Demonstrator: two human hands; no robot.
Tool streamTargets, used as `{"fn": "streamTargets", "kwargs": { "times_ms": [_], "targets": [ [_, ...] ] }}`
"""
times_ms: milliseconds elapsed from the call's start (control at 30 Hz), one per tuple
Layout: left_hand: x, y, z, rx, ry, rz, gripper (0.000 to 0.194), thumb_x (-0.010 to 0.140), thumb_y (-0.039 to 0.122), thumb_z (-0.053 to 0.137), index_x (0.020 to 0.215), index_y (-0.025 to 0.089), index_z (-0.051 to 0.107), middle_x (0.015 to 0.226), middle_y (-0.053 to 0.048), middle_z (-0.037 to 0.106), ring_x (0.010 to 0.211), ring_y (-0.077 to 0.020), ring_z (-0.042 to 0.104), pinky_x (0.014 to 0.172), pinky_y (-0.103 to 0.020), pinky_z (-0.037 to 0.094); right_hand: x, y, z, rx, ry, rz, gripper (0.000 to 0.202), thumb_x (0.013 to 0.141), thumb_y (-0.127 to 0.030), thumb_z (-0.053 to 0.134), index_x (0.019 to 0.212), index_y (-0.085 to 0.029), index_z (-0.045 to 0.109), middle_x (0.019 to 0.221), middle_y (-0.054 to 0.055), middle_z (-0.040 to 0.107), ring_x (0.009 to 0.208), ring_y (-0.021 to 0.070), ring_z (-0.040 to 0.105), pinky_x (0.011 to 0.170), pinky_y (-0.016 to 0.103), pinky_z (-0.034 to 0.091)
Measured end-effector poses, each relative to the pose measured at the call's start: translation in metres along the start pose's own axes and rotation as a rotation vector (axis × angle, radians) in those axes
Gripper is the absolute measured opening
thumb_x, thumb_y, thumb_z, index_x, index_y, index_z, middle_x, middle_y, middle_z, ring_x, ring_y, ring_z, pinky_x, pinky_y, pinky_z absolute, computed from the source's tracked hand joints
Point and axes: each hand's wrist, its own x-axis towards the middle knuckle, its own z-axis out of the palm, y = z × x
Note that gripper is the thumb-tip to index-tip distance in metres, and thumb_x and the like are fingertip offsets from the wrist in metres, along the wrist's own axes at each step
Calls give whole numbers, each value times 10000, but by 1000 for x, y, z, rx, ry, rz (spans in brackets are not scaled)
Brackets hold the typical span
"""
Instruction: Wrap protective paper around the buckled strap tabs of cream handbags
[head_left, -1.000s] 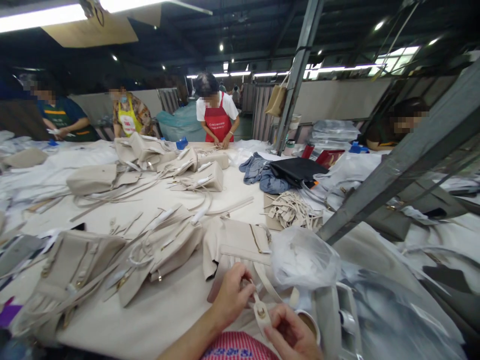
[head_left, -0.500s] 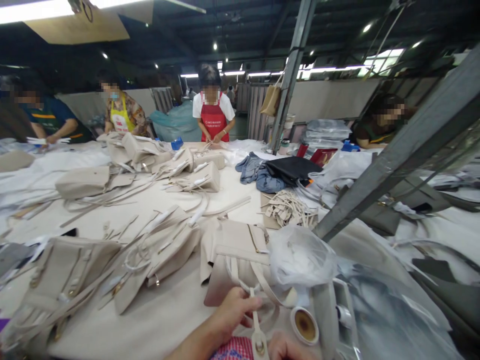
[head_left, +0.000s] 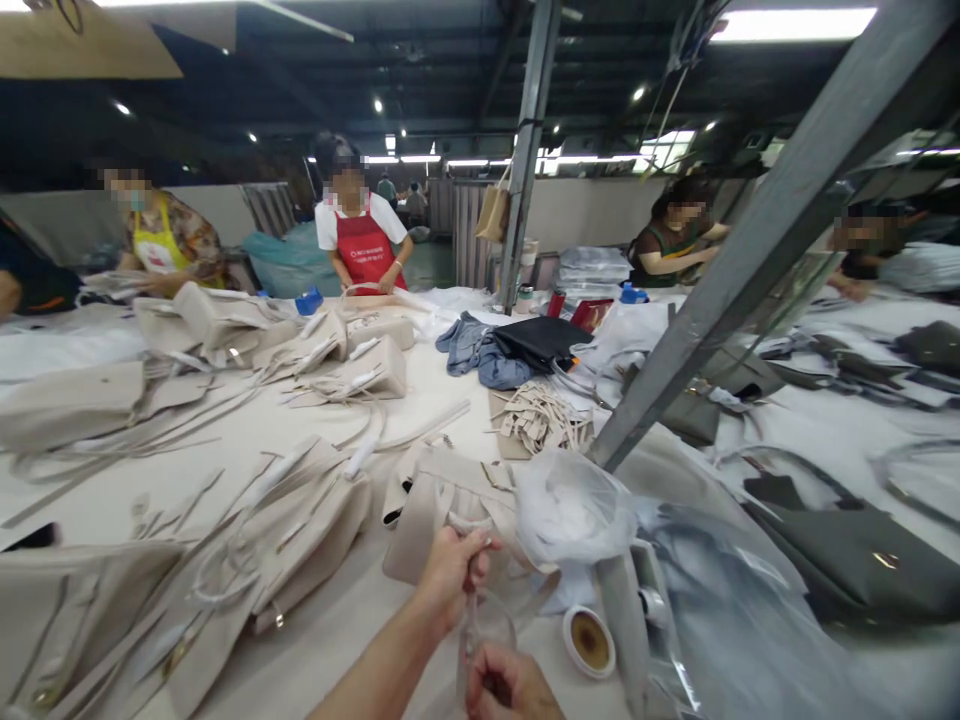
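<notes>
Bare table (head_left: 352,610) lay free at nine o'clock of the left hand (head_left: 450,570); plastic bag (head_left: 570,510) blocked three o'clock.

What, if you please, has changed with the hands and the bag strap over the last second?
The left hand has lifted the cream leather strap off the cream leather handbag, and the strap now hangs blurred between both hands. The right hand has dropped lower, toward the picture's bottom edge. Both hands keep their grip on the strap. The round tape roll and clear plastic bag lie as before.

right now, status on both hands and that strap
Left hand shut on beige strap, right hand gripping its lower end. Beige bag just behind. Tape roll and plastic bag crowd right.
</notes>
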Motion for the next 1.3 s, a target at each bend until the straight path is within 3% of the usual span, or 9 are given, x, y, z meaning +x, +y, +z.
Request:
{"fn": "streamTargets", "kwargs": {
  "times_ms": [100,233,333,433,567,767,933,1167,1300],
  "targets": [
    [-1,16,-15,130,-71,5,478,668,581,664,753,140,501,590,33,541,371,-7,254,383,-185,88,8,-4,-10,150,118,-9,287,665,-394,713,795,-175,582,602,-35,555,614,112,545,608,225,408],
    [-23,42,-23,259,-257,14,423,684,513,683,769,117,559,478,87,387,398,-15,217,402,-171,106,26,-36,-24,257,340,-12,608,751,-610,595,1191,-195,526,1083,91,654,991,218,623,768,332,508],
    [-42,54,-25,305,-236,71,315,686,411,695,753,133,565,484,73,427,403,-22,261,401,-150,157,49,-79,-23,244,345,-109,752,741,-588,625,1352,-230,371,1022,61,671,853,215,656,720,353,532],
    [-54,60,-33,289,-120,138,315,708,445,673,732,146,574,467,65,439,382,-30,258,383,-150,203,65,-120,-11,317,225,-182,774,656,-465,748,1318,-261,403,820,-20,661,722,174,638,648,291,523],
    [-53,59,-51,299,-31,109,426,692,566,661,669,147,585,413,51,430,348,-33,231,358,-165,182,83,-143,7,356,220,-220,453,627,-426,760,977,-179,614,722,-12,638,574,116,571,507,222,467],
    [-10,55,-59,278,171,-15,369,792,498,594,654,165,516,431,100,244,383,-32,159,398,-173,99,150,-108,3,194,427,-83,399,617,-426,720,896,-163,610,629,-16,581,499,118,530,465,246,449],
    [31,61,-51,52,102,-51,269,874,390,517,733,162,505,483,102,200,399,-22,126,416,-172,71,177,-94,-20,150,404,-120,395,669,-407,661,999,-192,620,756,-4,604,663,151,595,592,275,494],
    [29,61,-54,-68,-44,-81,465,606,479,788,825,134,566,500,98,361,400,-15,244,366,-143,160,88,-48,-58,-28,211,-32,381,724,-361,622,1064,-190,650,986,76,690,813,189,616,690,299,466],
    [11,62,-53,-87,-114,-75,420,650,415,782,897,127,602,581,49,498,467,-36,423,427,-140,345,30,6,-83,-248,307,66,312,756,-425,580,926,-182,677,875,68,682,801,195,590,674,287,446]
  ]
}}
